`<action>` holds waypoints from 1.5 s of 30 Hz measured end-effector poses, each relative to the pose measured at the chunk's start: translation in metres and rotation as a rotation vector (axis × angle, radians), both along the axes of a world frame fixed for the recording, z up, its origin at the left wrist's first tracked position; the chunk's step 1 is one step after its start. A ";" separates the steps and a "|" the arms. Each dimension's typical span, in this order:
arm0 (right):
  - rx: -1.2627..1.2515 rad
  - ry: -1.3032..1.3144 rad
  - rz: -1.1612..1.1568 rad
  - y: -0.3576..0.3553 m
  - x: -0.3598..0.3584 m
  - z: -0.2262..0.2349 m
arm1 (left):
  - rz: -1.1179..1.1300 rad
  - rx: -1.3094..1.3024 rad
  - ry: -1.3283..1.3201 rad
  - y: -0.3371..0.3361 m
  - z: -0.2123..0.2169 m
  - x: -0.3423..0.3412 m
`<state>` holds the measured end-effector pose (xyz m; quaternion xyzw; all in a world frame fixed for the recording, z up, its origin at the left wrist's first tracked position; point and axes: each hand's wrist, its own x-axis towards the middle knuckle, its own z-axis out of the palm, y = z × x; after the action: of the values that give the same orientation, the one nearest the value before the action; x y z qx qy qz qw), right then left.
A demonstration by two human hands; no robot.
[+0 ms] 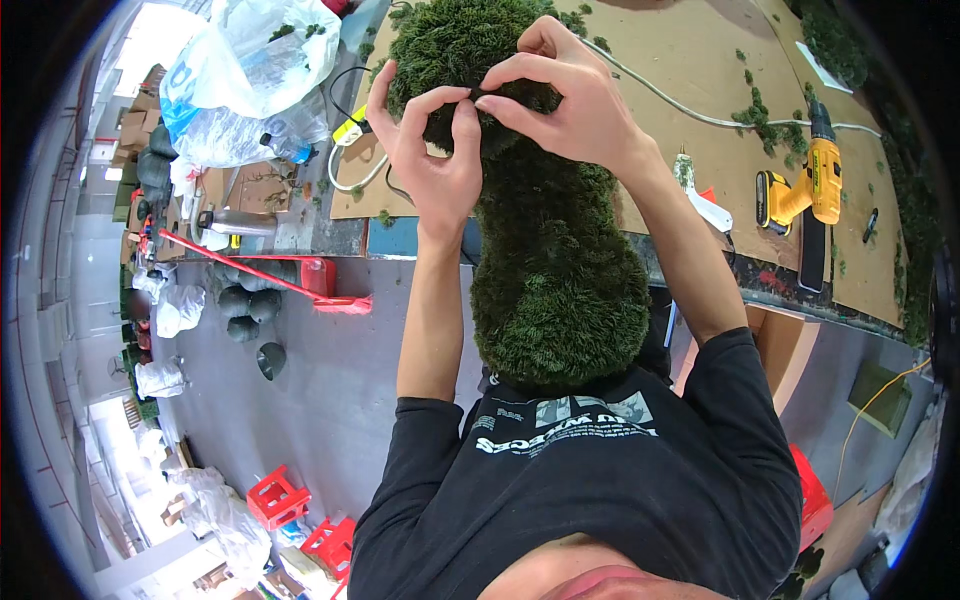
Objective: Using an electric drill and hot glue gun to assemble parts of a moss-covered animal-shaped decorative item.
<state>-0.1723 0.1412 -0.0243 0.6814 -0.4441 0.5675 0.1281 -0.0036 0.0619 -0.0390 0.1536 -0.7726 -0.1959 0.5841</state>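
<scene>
A long shape covered in dark green artificial foliage (560, 300) stretches from my chest up onto the table, with a rounded head (440, 45) at its far end. Over that far end both hands meet, fingertips nearly touching. My left hand (435, 150) pinches thumb against index finger. Close beside it, my right hand (580, 100) pinches in the same way, its other fingers curled above. Something small and dark shows between the fingertips, too small to name. Where the fingers press toward the foliage, I cannot tell whether they touch it.
On the board-covered table (690, 60) lie a yellow cordless drill (822, 175), a white glue gun (708, 210), a white cable (690, 112) and green sprigs (760, 115). Leftward are a plastic bag (235, 80), a water bottle (288, 148) and a metal flask (238, 222). Red stools (278, 497) stand below.
</scene>
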 end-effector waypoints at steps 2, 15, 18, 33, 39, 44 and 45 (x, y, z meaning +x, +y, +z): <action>0.048 0.025 -0.027 0.000 0.000 0.005 | 0.027 0.043 0.036 0.001 -0.003 -0.001; 0.246 -0.182 -0.002 0.001 -0.002 0.020 | -0.023 0.093 -0.059 -0.005 0.010 0.006; 0.198 -0.218 -0.015 -0.003 -0.006 0.013 | -0.071 0.069 -0.085 -0.010 0.024 0.008; 0.263 -0.428 0.139 0.001 -0.002 0.009 | -0.435 0.424 -0.735 -0.032 0.077 0.019; 0.234 -0.372 0.124 0.000 0.000 0.007 | -0.347 -0.257 -0.719 -0.054 0.079 0.015; 0.201 -0.305 -0.002 0.005 0.009 0.008 | -0.391 -0.284 -0.720 -0.062 0.078 0.014; 0.202 -0.307 -0.005 0.007 0.010 0.010 | -0.404 -0.283 -0.730 -0.063 0.078 0.013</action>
<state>-0.1622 0.1485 -0.0147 0.5950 -0.5148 0.6171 -0.0090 0.0094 -0.0009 0.0393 -0.0229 -0.9620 -0.1313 0.2381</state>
